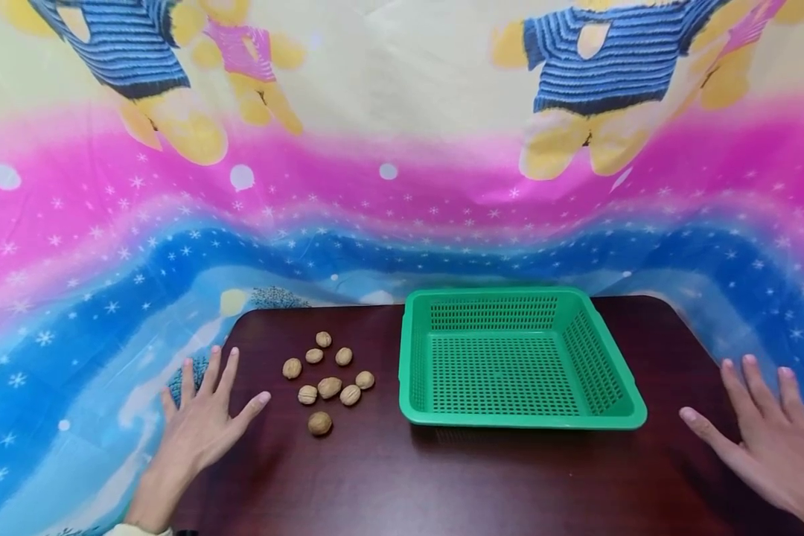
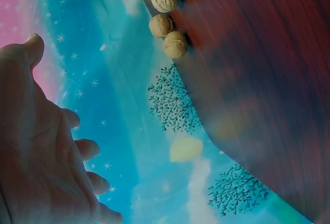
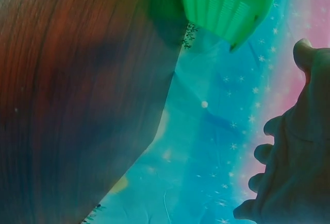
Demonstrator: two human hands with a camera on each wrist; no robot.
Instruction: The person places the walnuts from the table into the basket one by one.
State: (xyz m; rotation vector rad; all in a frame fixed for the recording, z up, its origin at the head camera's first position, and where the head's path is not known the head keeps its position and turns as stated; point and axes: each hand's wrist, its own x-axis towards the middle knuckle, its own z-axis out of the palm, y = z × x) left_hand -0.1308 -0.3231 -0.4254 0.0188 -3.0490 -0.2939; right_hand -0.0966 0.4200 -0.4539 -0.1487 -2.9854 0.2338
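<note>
Several walnuts [image 1: 330, 387] lie loosely grouped on the dark wooden table, left of its middle. To their right stands a green plastic basket [image 1: 522, 421] with perforated walls, and its visible floor holds nothing. My left hand [image 1: 201, 432] is spread at the table's left edge, left of the walnuts, and holds nothing. Over the right edge, to the right of the basket, my right hand [image 1: 773, 439] is likewise spread with nothing in it. Some walnuts [image 2: 175, 45] show in the left wrist view, beyond the left hand [image 2: 46, 136]. A corner of the basket [image 3: 221, 7] appears in the right wrist view.
The table [image 1: 375, 484] has rounded far corners. Behind and beside it hangs a patterned cloth [image 1: 388, 201] in pink, blue and cream with bear figures, close against the far edge behind the basket.
</note>
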